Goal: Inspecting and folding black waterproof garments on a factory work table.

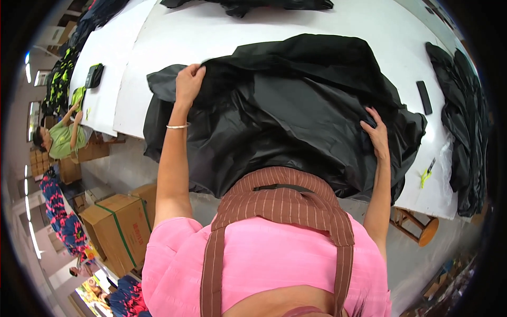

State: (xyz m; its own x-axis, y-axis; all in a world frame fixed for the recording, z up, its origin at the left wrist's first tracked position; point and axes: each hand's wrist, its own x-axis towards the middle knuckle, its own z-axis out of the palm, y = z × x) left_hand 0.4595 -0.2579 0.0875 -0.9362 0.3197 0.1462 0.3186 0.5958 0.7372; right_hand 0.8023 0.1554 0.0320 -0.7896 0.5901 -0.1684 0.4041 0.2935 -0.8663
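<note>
A large piece of black, slightly shiny fabric [285, 100] is spread over the near edge of the white table, rumpled and hanging down in front of me. It may be a garment; its shape is hidden in the folds. My left hand [189, 83] pinches its upper left edge between thumb and fingers. On the right part of the cloth, my right hand [376, 132] has its fingers curved, with a fold of the black fabric caught at the thumb and fingertips.
Right of the cloth lie a dark flat object [424, 97], yellow-handled snips [427, 174] and a pile of black fabric [462, 127]. A wooden stool [422, 230] stands below the table. Cardboard boxes [117, 232] are at left. Farther off, a person in green [68, 140] sits working.
</note>
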